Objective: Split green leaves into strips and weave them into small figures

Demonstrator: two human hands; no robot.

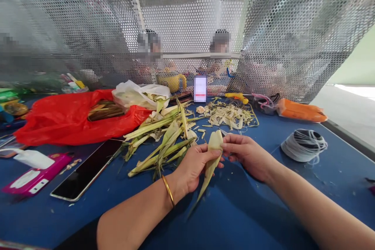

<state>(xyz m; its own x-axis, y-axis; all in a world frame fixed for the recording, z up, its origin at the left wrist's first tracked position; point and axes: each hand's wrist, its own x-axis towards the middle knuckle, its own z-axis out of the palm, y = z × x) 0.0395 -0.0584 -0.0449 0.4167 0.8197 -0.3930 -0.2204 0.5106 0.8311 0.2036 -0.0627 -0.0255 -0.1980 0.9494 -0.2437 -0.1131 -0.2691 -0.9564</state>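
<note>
My left hand (193, 166) and my right hand (247, 154) meet over the blue table (234, 211), both pinching a folded pale green palm leaf strip (213, 148). The strip's pointed tail hangs down past my left palm toward me. A thin gold bangle circles my left wrist. Just left of my hands lies a loose pile of long palm leaves (161, 136). Behind my hands sits a heap of cut leaf scraps (230, 114).
A red plastic bag (58, 119) and a white bag (137, 94) lie at the back left. A dark phone (86, 170) and a pink case (35, 177) lie left. A coil of white thread (304, 144) sits right. A lit phone (200, 88) stands before a perforated metal screen (293, 35), with people behind it.
</note>
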